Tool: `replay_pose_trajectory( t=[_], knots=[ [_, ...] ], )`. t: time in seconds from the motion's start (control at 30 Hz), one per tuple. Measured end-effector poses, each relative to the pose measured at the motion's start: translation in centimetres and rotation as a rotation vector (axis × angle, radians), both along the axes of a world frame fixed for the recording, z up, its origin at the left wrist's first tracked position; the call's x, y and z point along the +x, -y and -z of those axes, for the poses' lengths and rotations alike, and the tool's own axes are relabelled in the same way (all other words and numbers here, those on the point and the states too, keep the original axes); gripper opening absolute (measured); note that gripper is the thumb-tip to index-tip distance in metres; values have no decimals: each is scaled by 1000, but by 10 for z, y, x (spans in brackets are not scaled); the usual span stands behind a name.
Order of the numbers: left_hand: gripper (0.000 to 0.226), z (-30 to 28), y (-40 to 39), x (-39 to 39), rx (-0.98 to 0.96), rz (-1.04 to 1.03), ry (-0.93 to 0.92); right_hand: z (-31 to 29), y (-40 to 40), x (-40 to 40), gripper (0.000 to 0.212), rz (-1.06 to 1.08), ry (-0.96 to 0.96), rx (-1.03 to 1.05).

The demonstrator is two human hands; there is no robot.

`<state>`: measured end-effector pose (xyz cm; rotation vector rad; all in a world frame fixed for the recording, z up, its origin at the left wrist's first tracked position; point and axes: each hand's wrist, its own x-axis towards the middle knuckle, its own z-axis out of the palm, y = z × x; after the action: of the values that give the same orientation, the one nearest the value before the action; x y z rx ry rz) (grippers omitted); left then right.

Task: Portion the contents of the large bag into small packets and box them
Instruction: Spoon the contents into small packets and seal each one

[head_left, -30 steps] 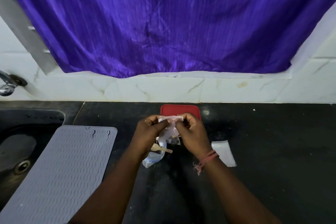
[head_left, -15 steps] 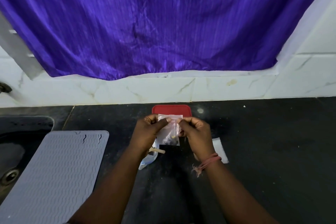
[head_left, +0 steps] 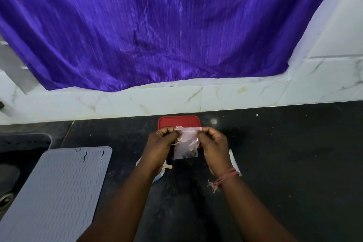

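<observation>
Nearest us, our two forearms reach over the dark bench [head_left: 284, 163], the right wrist tied with a pink thread [head_left: 225, 178]. Left of the left arm, well apart from the grip, a grey ribbed mat [head_left: 55, 188] lies flat, its far edge near a sink [head_left: 19, 143] that shows only in part.

Under the left wrist we see a slice of the big bag [head_left: 160, 173], clear and bluish, with a pale wooden stick [head_left: 168, 166] poking out beside it; most of both is hidden by the arm. Just beyond the right wrist, on its outer side, a white packet [head_left: 234, 161] lies on the bench.

Our grip is narrow on both sides. The left hand [head_left: 161, 143] pinches the top left corner of a small clear packet [head_left: 186, 147], and the right hand [head_left: 213, 143] pinches the top right corner, so the top strip is stretched level between the two thumbs. The packet hangs below the grip, off the bench, with a few dark and yellowish bits gathered at its bottom.

Right behind the grip, a red lid [head_left: 178, 122] sits near the marble wall [head_left: 137, 102]; the packet's top edge overlaps it in view. Above the wall hangs a purple cloth [head_left: 157, 25].
</observation>
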<state>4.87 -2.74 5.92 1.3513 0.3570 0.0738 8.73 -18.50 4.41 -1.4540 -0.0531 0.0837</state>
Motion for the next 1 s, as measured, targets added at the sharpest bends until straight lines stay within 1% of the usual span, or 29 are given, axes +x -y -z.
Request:
replay_pose_trajectory(
  t=[0.1,0.23,0.37,0.43,0.57,0.7,0.77,0.87,0.93,0.97,1.0],
  knots=[
    [15,2,2,-1,14,-48,-13,2,3,-3,8,13,-2,16],
    [14,10,4,-3,13,-54,-45,9,16,-4,6,17,-43,-6],
    [11,28,17,-4,-1,-54,-111,33,25,-2,11,58,-133,-89],
    [20,44,28,1,6,-68,-197,49,30,-2,14,67,-189,-155],
    [14,76,53,16,-11,-24,-404,89,42,1,15,112,-272,-313],
    [28,114,71,17,137,129,-477,101,50,12,14,116,-301,-465],
    [27,111,79,8,217,139,-514,106,55,18,13,81,-276,-582],
    [24,123,83,7,343,97,-572,112,58,23,13,2,-249,-721],
    [29,135,82,10,465,94,-578,112,58,24,21,-48,-190,-810],
    [32,144,83,12,540,98,-574,113,59,23,25,-69,-120,-867],
    [35,142,85,12,618,95,-563,113,60,21,26,-89,-22,-921]
  ],
)
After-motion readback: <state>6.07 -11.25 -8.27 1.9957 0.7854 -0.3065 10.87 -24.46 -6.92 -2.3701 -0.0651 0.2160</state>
